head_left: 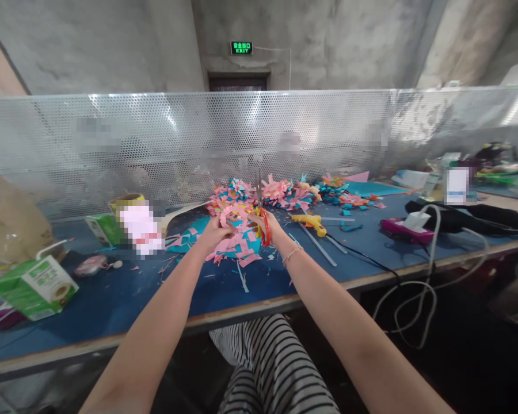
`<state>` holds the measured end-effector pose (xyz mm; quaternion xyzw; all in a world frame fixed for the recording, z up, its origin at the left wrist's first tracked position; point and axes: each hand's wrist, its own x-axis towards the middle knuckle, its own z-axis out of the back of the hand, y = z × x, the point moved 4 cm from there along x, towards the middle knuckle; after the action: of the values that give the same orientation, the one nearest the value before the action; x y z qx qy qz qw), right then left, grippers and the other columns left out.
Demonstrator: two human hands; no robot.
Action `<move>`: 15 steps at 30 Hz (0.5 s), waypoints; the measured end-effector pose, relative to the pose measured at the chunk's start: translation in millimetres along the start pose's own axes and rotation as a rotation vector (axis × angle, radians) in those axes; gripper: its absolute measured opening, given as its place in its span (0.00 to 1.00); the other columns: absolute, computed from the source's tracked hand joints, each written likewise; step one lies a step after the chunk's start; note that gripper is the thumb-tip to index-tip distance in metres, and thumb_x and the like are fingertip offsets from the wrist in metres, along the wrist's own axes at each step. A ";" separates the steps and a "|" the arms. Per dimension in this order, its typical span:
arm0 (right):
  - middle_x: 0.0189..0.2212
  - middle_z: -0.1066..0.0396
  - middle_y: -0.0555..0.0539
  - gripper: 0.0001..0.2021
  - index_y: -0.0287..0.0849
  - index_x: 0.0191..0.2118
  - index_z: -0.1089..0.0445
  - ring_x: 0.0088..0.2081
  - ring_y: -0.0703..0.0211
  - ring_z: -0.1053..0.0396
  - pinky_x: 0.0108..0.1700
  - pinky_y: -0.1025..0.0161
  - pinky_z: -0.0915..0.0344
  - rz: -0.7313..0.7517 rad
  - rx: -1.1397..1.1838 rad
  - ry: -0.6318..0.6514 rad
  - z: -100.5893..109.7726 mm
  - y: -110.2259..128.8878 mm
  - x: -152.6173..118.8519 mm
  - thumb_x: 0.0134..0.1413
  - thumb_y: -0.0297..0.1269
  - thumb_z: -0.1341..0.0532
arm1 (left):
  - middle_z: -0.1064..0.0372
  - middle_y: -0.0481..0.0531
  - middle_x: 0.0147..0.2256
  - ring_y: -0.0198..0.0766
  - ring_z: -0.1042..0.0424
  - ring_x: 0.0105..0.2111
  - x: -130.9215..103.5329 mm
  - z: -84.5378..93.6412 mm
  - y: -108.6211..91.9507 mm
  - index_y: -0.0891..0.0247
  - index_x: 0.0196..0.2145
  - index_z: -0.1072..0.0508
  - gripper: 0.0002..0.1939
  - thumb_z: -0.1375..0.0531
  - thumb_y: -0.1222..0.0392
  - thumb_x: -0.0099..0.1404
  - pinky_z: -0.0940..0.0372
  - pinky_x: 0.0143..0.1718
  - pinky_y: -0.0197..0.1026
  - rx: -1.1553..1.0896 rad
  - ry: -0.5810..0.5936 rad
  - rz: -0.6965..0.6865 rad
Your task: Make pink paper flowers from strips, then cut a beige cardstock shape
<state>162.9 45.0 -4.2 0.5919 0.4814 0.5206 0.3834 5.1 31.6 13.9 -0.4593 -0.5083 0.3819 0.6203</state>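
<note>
My left hand (218, 233) is closed on a pink paper flower (233, 217) with fringed, petal-like edges. Close beside it, my right hand (270, 227) has a pair of scissors (265, 227) with red handles hooked on it, the blades pointing up and away from me. The right fingertips reach towards the flower's right side, and whether they also grip it is hard to make out. Under both hands lies a spread of pink and blue paper pieces (242, 247). Behind them sits a heap of fringed paper flowers (280, 192) in pink, blue and orange.
To the right lie a yellow glue gun (313, 223), glue sticks (322, 244) and a purple power strip (408, 230) with a looped white cable. On the left stand a green drink carton (34, 287) and a paper bag (15, 224). A perforated metal screen (190, 144) closes the back.
</note>
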 end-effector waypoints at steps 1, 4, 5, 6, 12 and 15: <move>0.21 0.36 0.54 0.13 0.40 0.29 0.39 0.23 0.67 0.35 0.24 0.71 0.40 0.003 0.011 -0.007 0.0 -0.6 0.6 0.37 0.38 0.35 | 0.34 0.47 0.22 0.33 0.34 0.22 -0.7 -0.8 -0.7 0.65 0.30 0.29 0.16 0.36 0.67 0.39 0.39 0.26 0.37 0.030 0.021 -0.016; 0.17 0.38 0.56 0.13 0.40 0.28 0.39 0.20 0.68 0.37 0.22 0.70 0.41 -0.009 0.020 -0.038 -0.2 -2.4 1.5 0.34 0.35 0.35 | 0.35 0.46 0.21 0.32 0.35 0.21 -2.1 -2.7 -1.6 0.64 0.33 0.29 0.17 0.39 0.68 0.41 0.40 0.26 0.36 0.085 0.096 -0.062; 0.16 0.39 0.57 0.13 0.41 0.28 0.39 0.19 0.68 0.38 0.22 0.70 0.41 -0.007 0.021 -0.046 -0.6 -2.1 1.1 0.34 0.35 0.35 | 0.35 0.46 0.21 0.32 0.35 0.21 -2.1 -3.0 -1.5 0.64 0.34 0.29 0.18 0.40 0.68 0.41 0.40 0.26 0.36 0.094 0.114 -0.074; 0.16 0.40 0.57 0.12 0.41 0.28 0.39 0.19 0.68 0.39 0.21 0.70 0.42 -0.006 0.022 -0.050 -1.1 -1.5 0.4 0.34 0.34 0.36 | 0.34 0.45 0.21 0.32 0.35 0.22 -1.9 -3.1 -1.4 0.64 0.35 0.29 0.18 0.40 0.68 0.41 0.39 0.26 0.36 0.102 0.120 -0.085; 0.18 0.41 0.58 0.14 0.41 0.28 0.41 0.20 0.70 0.38 0.25 0.70 0.38 0.022 0.066 -0.087 -4.6 0.3 -1.5 0.33 0.33 0.35 | 0.30 0.50 0.29 0.36 0.30 0.30 0.8 -4.9 -0.9 0.63 0.39 0.30 0.22 0.34 0.62 0.42 0.34 0.33 0.39 -0.093 -0.024 -0.065; 0.21 0.41 0.57 0.17 0.41 0.27 0.43 0.23 0.70 0.37 0.29 0.69 0.36 0.077 0.089 -0.081 -8.0 -1.9 1.1 0.32 0.36 0.34 | 0.29 0.53 0.30 0.38 0.28 0.30 0.3 -11.3 3.0 0.65 0.37 0.30 0.24 0.32 0.61 0.41 0.33 0.35 0.43 -0.179 -0.031 0.001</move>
<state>154.7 46.2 -4.3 0.6471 0.4649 0.4887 0.3554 16.2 30.7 10.5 -0.5072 -0.5497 0.3426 0.5686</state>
